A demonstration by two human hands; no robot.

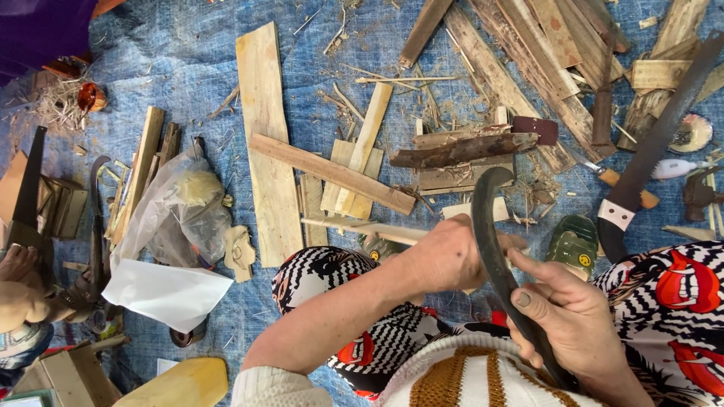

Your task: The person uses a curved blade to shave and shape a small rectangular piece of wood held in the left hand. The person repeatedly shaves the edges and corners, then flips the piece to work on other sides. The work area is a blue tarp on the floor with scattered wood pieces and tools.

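My right hand (572, 316) grips the handle of a dark curved blade (486, 234) that arcs up and hooks over to the left. My left hand (446, 256) is closed around a thin pale wooden stick (354, 225) that points left over my patterned knee (317, 275). The blade's inner edge lies against the stick right beside my left fingers. Both hands work above my lap, over a blue tarp (188, 68).
Planks and offcuts litter the tarp: a long pale board (268, 143), a pile of slats (543, 53) at the top right, a large dark machete (656, 143) on the right. A plastic bag (181, 203), white paper (166, 290) and another person's foot (19, 290) lie left.
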